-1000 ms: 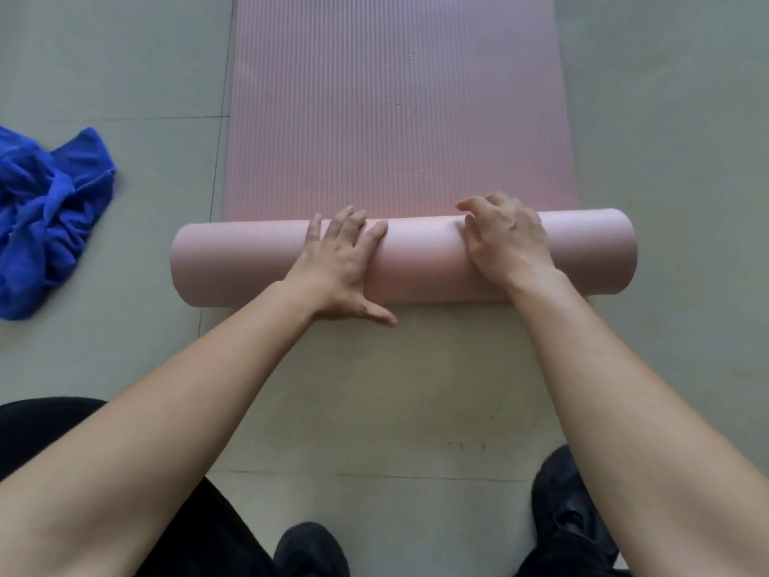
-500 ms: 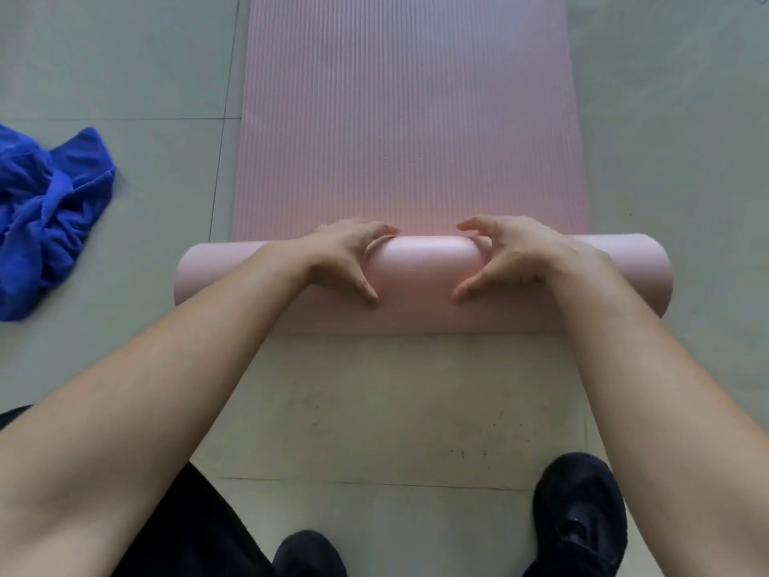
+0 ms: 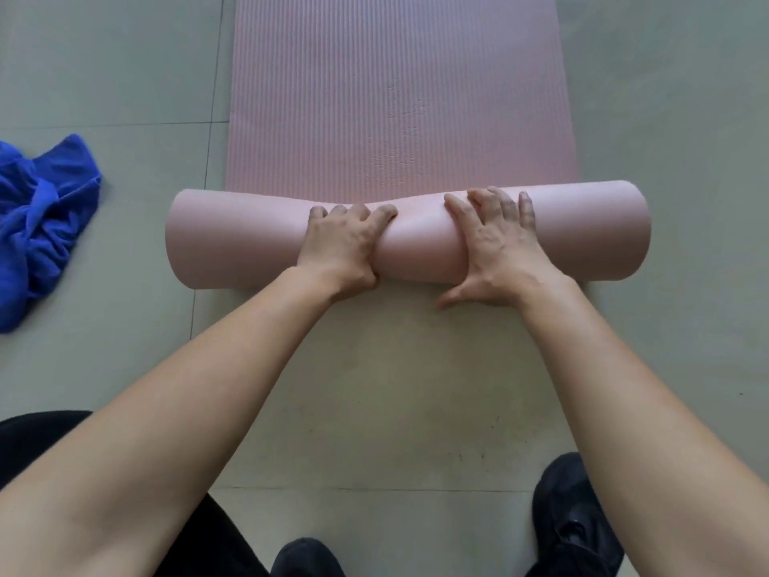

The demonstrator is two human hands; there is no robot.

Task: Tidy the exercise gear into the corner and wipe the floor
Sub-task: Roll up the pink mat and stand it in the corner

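A pink exercise mat [image 3: 395, 97] lies flat on the tiled floor and stretches away from me. Its near end is wound into a thick roll [image 3: 233, 239] lying crosswise. My left hand [image 3: 341, 247] presses on the roll left of its middle, fingers curled over the top. My right hand [image 3: 499, 247] lies on the roll just right of the middle, fingers spread, thumb down by the floor. The roll is squeezed thinner between the two hands. A crumpled blue cloth [image 3: 37, 226] lies on the floor to the left, apart from the mat.
Grey-green floor tiles [image 3: 666, 118] surround the mat on both sides. My black shoes [image 3: 578, 522] and dark trouser leg [image 3: 37, 426] show at the bottom edge. Small dirt specks mark the floor in front of the roll.
Both hands have shifted from gripping the roll's far side to pressing on top of it. The roll has grown slightly and sits a little further along the mat.
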